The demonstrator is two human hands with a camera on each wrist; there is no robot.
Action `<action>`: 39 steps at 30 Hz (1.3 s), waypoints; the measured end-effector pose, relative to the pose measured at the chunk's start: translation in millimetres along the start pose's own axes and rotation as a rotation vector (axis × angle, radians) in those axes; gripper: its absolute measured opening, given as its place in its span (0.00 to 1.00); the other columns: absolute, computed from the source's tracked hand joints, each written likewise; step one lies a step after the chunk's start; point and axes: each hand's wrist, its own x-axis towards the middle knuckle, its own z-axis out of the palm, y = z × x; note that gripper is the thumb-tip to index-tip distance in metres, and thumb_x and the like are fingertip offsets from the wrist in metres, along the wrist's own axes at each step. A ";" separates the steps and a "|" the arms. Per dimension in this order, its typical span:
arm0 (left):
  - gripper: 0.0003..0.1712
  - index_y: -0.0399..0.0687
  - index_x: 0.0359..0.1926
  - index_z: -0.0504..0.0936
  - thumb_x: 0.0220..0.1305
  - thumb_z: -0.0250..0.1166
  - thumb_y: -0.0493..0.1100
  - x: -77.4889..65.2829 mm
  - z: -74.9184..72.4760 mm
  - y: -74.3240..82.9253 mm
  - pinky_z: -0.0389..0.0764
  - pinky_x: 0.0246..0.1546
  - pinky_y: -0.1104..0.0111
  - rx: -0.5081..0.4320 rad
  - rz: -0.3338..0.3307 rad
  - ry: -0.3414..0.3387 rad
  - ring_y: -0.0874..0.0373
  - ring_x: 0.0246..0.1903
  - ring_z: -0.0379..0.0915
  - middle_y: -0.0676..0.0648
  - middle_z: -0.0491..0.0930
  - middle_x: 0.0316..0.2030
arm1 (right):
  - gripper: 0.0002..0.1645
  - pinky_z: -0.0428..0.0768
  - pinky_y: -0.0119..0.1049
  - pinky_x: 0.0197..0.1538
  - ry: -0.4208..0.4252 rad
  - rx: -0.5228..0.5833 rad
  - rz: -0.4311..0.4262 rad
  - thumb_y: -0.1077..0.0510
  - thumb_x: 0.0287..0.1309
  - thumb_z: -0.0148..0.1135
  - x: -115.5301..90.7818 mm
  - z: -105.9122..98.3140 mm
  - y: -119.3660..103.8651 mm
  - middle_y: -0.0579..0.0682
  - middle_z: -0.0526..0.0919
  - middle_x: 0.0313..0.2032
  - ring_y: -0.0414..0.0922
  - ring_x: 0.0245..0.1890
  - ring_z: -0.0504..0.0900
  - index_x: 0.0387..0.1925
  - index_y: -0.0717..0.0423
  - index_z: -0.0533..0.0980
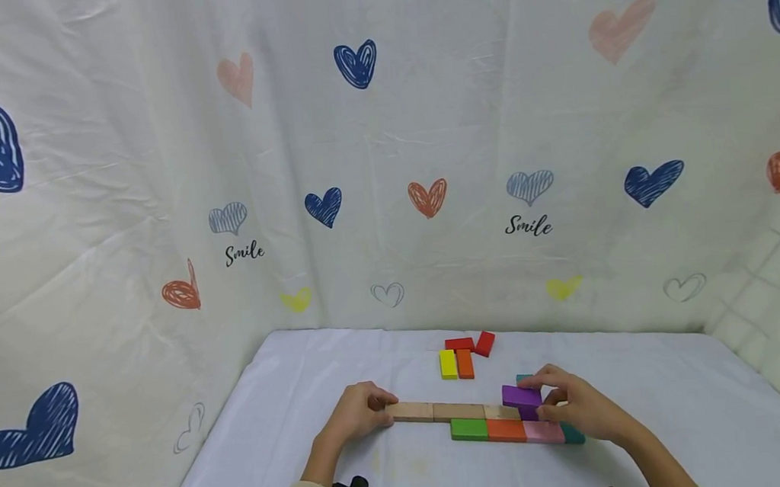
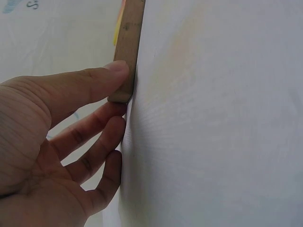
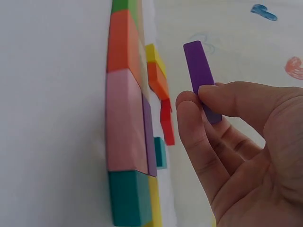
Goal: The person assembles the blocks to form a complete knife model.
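While my left hand [image 1: 360, 412] pinches the left end of a wooden block [image 1: 410, 411] on the white cloth [image 1: 409, 486], two more wooden blocks [image 1: 458, 412] extend its row rightward. Behind sit a yellow block [image 1: 448, 364], a rear orange block [image 1: 464, 364] and two red blocks [image 1: 485, 344]. In front run green [image 1: 469, 429], orange [image 1: 506, 431], pink [image 1: 544, 432] and teal [image 1: 573, 433] blocks. Above a lower purple block [image 1: 528, 414], my right hand [image 1: 578, 404] pinches a raised purple block [image 1: 520, 395] between thumb and finger.

wood blk [image 2: 129, 38], matt purp. blk [image 3: 199, 68]
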 end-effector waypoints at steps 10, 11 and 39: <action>0.16 0.52 0.42 0.92 0.50 0.77 0.35 -1.8 -1.0 -1.2 0.75 0.34 0.70 -0.005 0.008 0.007 0.62 0.34 0.75 0.52 0.84 0.35 | 0.26 0.83 0.32 0.40 -0.057 0.066 0.056 0.57 0.63 0.69 -7.5 27.9 -4.6 0.58 0.72 0.56 0.47 0.38 0.83 0.63 0.52 0.78; 0.16 0.52 0.42 0.92 0.50 0.77 0.35 -2.0 -1.1 -1.1 0.75 0.34 0.70 -0.006 0.007 0.006 0.62 0.34 0.75 0.52 0.84 0.35 | 0.26 0.83 0.31 0.40 -0.062 0.068 0.058 0.58 0.63 0.69 -7.1 30.5 -5.6 0.58 0.72 0.56 0.47 0.37 0.83 0.62 0.52 0.78; 0.17 0.53 0.43 0.92 0.50 0.78 0.35 -0.8 -0.6 0.9 0.74 0.34 0.70 -0.009 0.004 0.000 0.60 0.35 0.75 0.52 0.84 0.35 | 0.21 0.80 0.29 0.35 -0.132 -0.058 0.015 0.59 0.58 0.72 12.3 69.2 -29.1 0.49 0.76 0.43 0.41 0.35 0.76 0.53 0.44 0.83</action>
